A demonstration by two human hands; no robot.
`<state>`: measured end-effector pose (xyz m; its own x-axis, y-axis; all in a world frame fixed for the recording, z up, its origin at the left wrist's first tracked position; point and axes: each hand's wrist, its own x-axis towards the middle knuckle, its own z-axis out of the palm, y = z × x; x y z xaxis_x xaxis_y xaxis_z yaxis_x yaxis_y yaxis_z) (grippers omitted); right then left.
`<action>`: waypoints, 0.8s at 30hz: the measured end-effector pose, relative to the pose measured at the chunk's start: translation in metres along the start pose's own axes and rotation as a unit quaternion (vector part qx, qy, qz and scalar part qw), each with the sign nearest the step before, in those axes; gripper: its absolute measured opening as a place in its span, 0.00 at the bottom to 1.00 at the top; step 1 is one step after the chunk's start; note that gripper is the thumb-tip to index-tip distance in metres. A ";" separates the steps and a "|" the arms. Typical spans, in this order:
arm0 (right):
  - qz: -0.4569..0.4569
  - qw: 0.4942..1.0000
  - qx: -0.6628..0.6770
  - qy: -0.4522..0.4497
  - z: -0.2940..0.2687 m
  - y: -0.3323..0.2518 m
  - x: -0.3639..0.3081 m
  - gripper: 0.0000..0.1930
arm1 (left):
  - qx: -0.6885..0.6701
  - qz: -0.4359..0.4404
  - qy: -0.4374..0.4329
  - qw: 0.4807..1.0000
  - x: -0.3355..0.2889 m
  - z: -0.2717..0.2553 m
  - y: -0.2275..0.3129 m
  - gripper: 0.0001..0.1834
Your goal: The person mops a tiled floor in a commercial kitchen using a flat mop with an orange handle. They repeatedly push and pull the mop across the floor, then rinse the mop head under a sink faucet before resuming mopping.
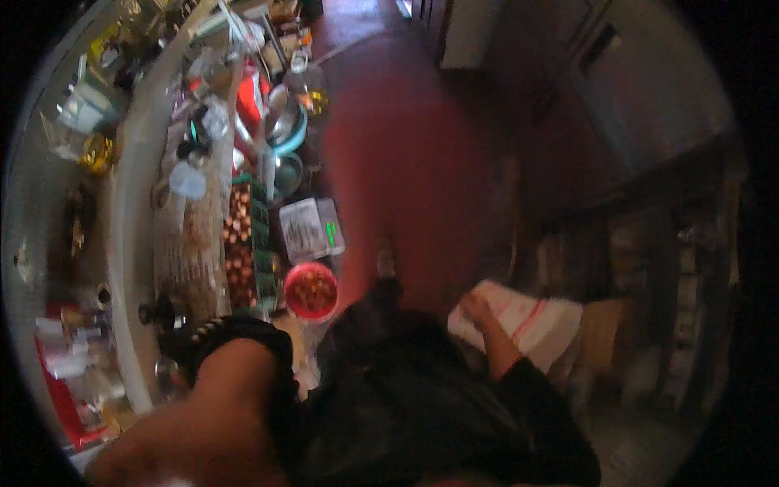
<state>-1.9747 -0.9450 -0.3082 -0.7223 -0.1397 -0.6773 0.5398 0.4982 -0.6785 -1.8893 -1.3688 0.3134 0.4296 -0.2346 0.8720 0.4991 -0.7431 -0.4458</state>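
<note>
My left forearm [243,365], bare below a black sleeve, bends up close at the lower left. Its hand is too near and blurred for the fingers to be made out. On the other side, my right hand [477,308] is in front of a white sack [540,325] with red lines. Its fingers look curled but are smeared, and I cannot tell whether they grip the sack. Ahead of my left arm stands a pink-red bowl [312,273] with small brownish pieces in it. Beside it, green crates [261,219] hold many reddish-brown pieces.
A white digital scale [308,229] with a green display lies beyond the bowl. Shelves on the left carry a clear cup [187,180], basins [290,134] and bags. The reddish floor [406,162] runs ahead. Dark shelving [673,276] lines the right.
</note>
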 end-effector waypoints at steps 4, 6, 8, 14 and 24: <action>0.121 0.989 -0.076 -0.029 -0.063 0.007 0.029 0.21 | 0.250 -0.215 0.067 0.941 -0.092 -0.117 -0.022 0.16; 0.156 0.984 -0.085 -0.030 -0.099 -0.019 0.034 0.20 | 0.458 -0.327 0.124 0.817 -0.136 -0.172 -0.046 0.12; 0.183 0.981 -0.060 -0.016 -0.130 -0.059 0.048 0.20 | 0.526 -0.455 0.163 0.700 -0.168 -0.222 -0.072 0.11; 0.201 0.979 -0.044 -0.014 -0.184 -0.166 0.152 0.17 | 0.367 -0.627 0.140 0.673 -0.249 -0.365 -0.133 0.12; 0.080 0.991 -0.103 -0.034 -0.245 -0.393 0.508 0.13 | 0.409 -0.738 0.157 0.513 -0.374 -0.581 -0.224 0.08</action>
<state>-2.6593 -1.0018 -0.3157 -0.5994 -0.0987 -0.7943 0.5411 0.6813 -0.4930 -2.5990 -1.4792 0.2048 -0.9491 0.0209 0.3143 0.3107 0.2254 0.9234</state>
